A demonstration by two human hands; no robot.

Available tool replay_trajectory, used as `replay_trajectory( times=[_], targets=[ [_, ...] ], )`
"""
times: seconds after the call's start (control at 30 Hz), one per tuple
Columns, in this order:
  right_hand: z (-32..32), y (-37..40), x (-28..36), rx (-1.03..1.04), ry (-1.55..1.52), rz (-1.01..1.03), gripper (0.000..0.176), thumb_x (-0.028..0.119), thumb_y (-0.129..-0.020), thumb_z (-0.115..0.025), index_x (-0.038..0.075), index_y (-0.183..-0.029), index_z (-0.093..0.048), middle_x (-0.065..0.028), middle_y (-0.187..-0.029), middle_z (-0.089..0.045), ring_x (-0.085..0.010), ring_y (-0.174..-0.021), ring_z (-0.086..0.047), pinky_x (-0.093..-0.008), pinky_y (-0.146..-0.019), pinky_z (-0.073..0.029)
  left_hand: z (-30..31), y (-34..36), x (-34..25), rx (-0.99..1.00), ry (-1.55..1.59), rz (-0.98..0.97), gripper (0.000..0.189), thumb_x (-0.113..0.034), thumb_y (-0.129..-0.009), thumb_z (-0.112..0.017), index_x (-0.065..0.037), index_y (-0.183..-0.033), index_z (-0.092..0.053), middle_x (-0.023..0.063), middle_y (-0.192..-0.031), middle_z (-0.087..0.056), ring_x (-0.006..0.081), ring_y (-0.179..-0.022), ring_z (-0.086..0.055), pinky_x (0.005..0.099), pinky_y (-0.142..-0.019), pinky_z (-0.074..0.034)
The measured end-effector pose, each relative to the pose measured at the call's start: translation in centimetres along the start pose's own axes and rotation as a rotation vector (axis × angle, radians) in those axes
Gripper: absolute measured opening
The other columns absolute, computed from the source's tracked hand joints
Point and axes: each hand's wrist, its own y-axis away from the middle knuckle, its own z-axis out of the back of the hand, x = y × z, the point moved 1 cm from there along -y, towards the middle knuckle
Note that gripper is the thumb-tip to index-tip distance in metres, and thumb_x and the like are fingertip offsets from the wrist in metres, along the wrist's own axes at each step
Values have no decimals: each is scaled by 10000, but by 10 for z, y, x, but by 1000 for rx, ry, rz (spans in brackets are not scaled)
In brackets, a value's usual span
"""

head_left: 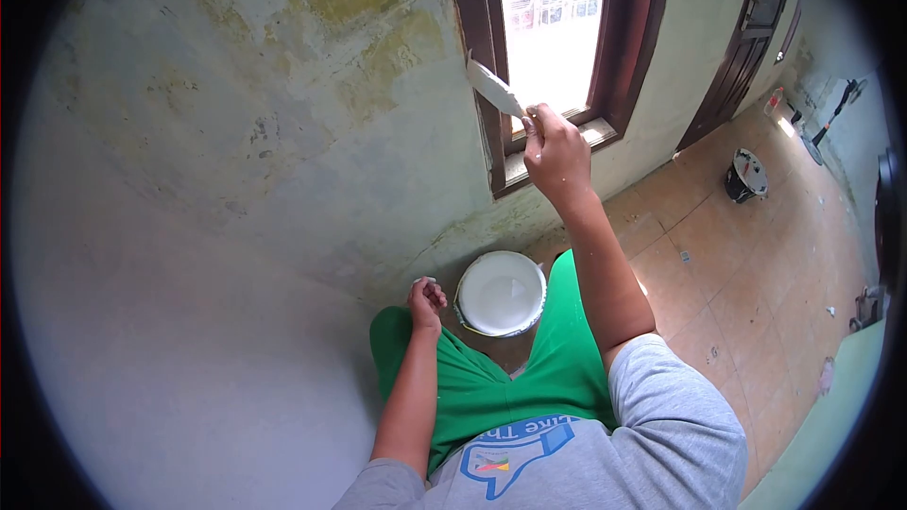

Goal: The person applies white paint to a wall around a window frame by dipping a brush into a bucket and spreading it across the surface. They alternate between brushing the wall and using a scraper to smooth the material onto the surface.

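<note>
My right hand (557, 153) is raised beside the window, its fingers closed round the handle end of a paintbrush (494, 88). White paint coats the brush, and its tip points up and left at the edge of the dark window frame (487, 127). Close to my left knee, my left hand (427, 302) is curled closed. A small whitish bit shows at its fingers, too small to make out. Between my knees and the wall stands a bucket (501, 293) of smooth white paint. The wall (368, 66) is patchy, with yellowish stains and whiter areas.
A black bucket (746, 177) with white smears sits on the tiled floor (718, 255) to the right. Farther off are a dark door (742, 57) and a standing fan-like object (831, 118). Small scraps lie on the tiles. A pale green edge (822, 425) borders the lower right.
</note>
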Motion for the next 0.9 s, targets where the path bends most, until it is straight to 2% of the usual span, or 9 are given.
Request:
replay_trajectory(
  times=[0.33,0.4,0.5,0.53,0.67,0.77,0.8,0.87,0.9],
  targets=[
    [22,-3,26,-107,-81,-37,211,200,-961,-548,40,-1049,-652,-201,-848,-711,-420,-806,-690,-508,-735,-528,0,1,-1,0,6,-5,278,-384,-942,-567,-136,-817,-552,26,-678,-539,178,-584,-545,325,-538,-436],
    [38,4,29,-35,-29,-116,225,222,-935,-568,37,-1017,-666,-199,-858,-714,-412,-819,-690,-504,-757,-532,0,-2,-2,-12,0,-10,267,-370,-944,-571,-136,-817,-555,24,-675,-542,176,-570,-544,322,-524,-434],
    [47,19,22,344,184,-271,254,244,-895,-577,41,-979,-705,-197,-898,-725,-390,-874,-697,-482,-808,-537,-1,-6,2,-98,-2,-28,214,-283,-931,-596,-124,-804,-532,14,-642,-526,143,-503,-525,290,-445,-415],
    [32,29,10,386,274,-198,256,238,-866,-591,37,-966,-714,-206,-941,-725,-377,-917,-697,-471,-826,-539,0,-9,3,-120,-21,-31,211,-276,-931,-594,-125,-800,-528,12,-639,-521,137,-495,-516,288,-438,-407],
    [-92,75,-52,1054,520,-277,313,240,-826,-606,13,-998,-735,-190,-1014,-738,-335,-969,-715,-419,-853,-558,9,-24,17,-219,-44,60,225,-292,-921,-597,-123,-794,-520,-11,-611,-475,116,-474,-476,275,-438,-385],
    [-200,161,-129,1459,457,-384,332,211,-844,-597,14,-1070,-738,-165,-1011,-752,-301,-932,-734,-407,-858,-565,3,-21,20,-266,-43,119,233,-302,-916,-601,-122,-794,-518,-19,-607,-471,111,-472,-472,267,-445,-381],
    [-231,196,-157,1565,417,-419,327,190,-845,-596,15,-1081,-739,-160,-998,-755,-297,-912,-738,-408,-859,-566,-1,-21,21,-261,-45,120,237,-306,-913,-602,-121,-791,-517,-22,-605,-471,109,-472,-473,264,-448,-379],
    [-276,265,-205,1686,405,-429,316,122,-827,-576,-30,-1057,-729,-256,-1161,-686,-370,-1109,-667,-431,-903,-543,-6,-20,23,-263,-47,138,241,-300,-918,-600,-120,-783,-515,-22,-606,-477,107,-476,-480,266,-449,-378],
    [-286,294,-221,1619,413,-354,325,111,-825,-572,-25,-1079,-723,-259,-1171,-681,-374,-1116,-663,-433,-913,-539,-8,-20,25,-237,-78,132,239,-293,-922,-597,-117,-783,-516,-19,-608,-482,107,-478,-484,267,-451,-380]
  ],
)
